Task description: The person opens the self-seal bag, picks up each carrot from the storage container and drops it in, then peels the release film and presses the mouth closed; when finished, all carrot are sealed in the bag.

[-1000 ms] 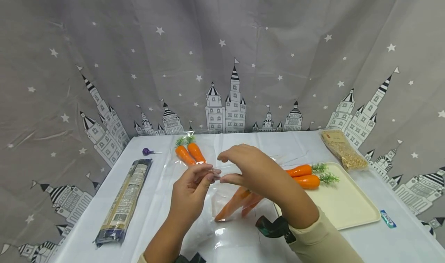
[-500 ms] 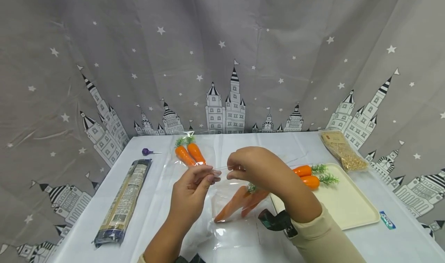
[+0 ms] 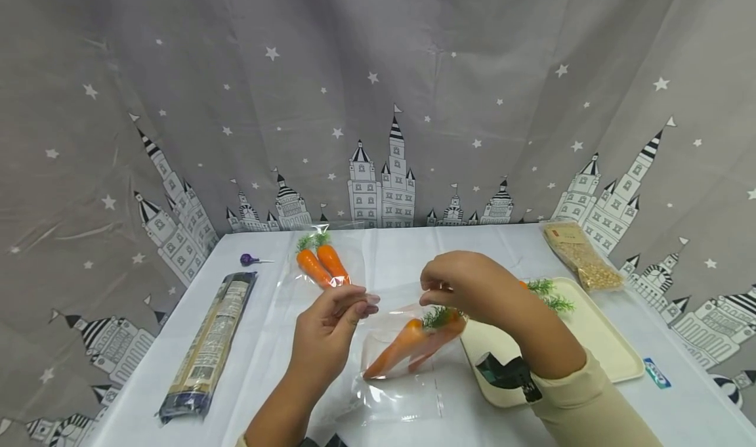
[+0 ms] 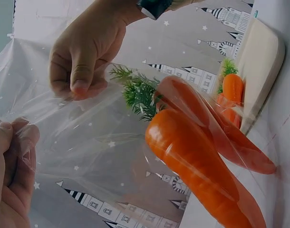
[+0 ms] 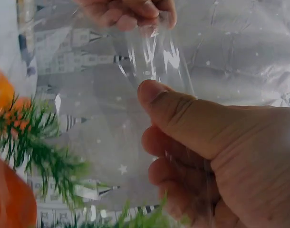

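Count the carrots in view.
6: two carrots in the nearer clear bag, two in the farther clear bag, two on the tray, mostly hidden behind the right forearm in the head view. More may be hidden.

On a table (image 3: 251,361), left: long packet (image 3: 207,345), lollipop (image 3: 248,260) beyond. Centre: two carrots (image 3: 333,263) in a far bag (image 3: 353,253), two more carrots (image 3: 397,350) in a nearer bag (image 3: 401,400). Right: tray (image 3: 593,345) holding further carrots (image 4: 233,88); grain pack (image 3: 581,255) behind, small packet (image 3: 657,373) rightward.

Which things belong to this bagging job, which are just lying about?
Likely job: pinched clear bag, two carrots inside it, bagged carrots farther back, tray, carrots on tray.

Apparently just lying about: purple lollipop, long packet, grain bag, small blue packet.
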{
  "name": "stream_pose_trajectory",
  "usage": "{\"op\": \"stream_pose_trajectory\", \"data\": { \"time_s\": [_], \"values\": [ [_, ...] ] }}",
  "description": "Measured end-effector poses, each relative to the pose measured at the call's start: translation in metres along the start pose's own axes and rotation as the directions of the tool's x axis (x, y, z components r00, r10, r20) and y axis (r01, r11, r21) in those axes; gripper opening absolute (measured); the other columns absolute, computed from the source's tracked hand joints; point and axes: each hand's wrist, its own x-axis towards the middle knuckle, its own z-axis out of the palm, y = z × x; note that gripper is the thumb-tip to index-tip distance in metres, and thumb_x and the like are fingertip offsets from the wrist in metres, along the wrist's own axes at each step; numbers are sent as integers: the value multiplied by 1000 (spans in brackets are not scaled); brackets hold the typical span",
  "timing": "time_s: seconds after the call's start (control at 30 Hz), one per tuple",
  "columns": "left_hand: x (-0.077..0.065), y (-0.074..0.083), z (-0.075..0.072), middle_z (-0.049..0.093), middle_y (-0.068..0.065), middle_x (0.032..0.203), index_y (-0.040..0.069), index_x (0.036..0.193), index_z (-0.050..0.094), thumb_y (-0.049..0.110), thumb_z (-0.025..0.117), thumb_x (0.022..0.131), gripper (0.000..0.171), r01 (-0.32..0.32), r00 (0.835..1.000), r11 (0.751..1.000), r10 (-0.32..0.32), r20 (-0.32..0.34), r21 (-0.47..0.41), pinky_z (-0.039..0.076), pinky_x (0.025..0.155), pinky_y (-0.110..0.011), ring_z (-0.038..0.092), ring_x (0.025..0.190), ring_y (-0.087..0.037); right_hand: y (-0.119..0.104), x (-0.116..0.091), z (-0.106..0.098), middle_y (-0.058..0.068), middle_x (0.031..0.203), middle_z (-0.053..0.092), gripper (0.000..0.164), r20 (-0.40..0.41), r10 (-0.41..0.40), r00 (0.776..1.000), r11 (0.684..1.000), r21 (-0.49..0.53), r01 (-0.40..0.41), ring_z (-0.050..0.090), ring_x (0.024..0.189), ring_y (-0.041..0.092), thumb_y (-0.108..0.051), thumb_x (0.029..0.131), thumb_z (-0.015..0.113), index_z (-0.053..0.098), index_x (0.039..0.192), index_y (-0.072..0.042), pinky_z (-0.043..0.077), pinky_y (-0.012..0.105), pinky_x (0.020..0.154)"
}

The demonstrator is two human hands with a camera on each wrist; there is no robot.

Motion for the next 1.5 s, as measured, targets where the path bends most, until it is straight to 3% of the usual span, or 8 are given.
{"op": "stream_pose_trajectory", "data": {
  "time_s": [0.27,0.47,0.63,1.1,1.23,1.33,1.4,1.5],
  "values": [
    [0,-3,-2,79,-2,108,6,118,67,0,70,96,23,-63,998,998,63,-19,8,62,88,-29,78,95,-16,17,-13,1,-17,82,63,13,-57,-16,998,1000,11,16,55,74,0,-22,90,83,71,88,-21,53,23,68],
    [0,-5,-2,80,-3,108,8,119,67,-1,70,96,24,-83,996,996,83,-15,13,62,88,-28,78,95,-15,30,-22,2,-20,84,66,11,-84,43,996,998,58,-38,60,78,1,-24,89,84,73,89,-24,57,25,72],
    [0,-8,-2,80,-8,107,0,118,66,-5,70,95,24,-110,994,994,110,-8,-5,62,86,-29,78,95,-15,38,-28,4,-19,85,68,11,-105,106,989,990,104,-96,65,82,3,-23,89,84,73,90,-24,59,30,76],
    [-1,-12,-2,79,-11,109,4,120,65,-5,66,98,23,-114,993,993,113,-23,-43,62,87,-30,78,96,-17,63,-52,15,-13,88,72,8,-177,199,964,931,340,-130,64,80,7,-16,91,82,78,93,-23,58,26,75],
    [-2,-12,-2,78,-10,112,5,123,64,-1,66,100,24,-49,999,997,48,-15,-59,62,88,-29,77,99,-15,64,-53,14,-11,85,72,7,-157,210,965,909,394,-134,64,78,9,-15,91,82,78,92,-21,59,26,73],
    [-3,-16,-4,75,-12,120,6,133,58,-1,68,99,36,71,997,991,-69,17,-113,60,94,-27,75,105,-18,63,-53,13,-11,85,72,7,-149,206,967,899,418,-127,64,77,9,-13,91,81,78,92,-19,59,26,72],
    [-4,-22,-6,71,-12,129,10,142,52,2,71,98,48,183,982,974,-176,62,-131,57,99,-26,72,112,-20,63,-53,13,-10,84,72,8,-147,202,968,892,435,-120,65,77,10,-10,91,81,78,92,-17,59,26,71],
    [-7,-39,-10,64,-9,140,17,150,47,19,78,95,63,315,936,947,-299,185,-67,53,109,-35,64,126,-24,62,-52,14,-9,84,73,6,-144,196,970,886,449,-112,65,77,10,-9,90,81,78,92,-14,59,26,72]
  ]
}}
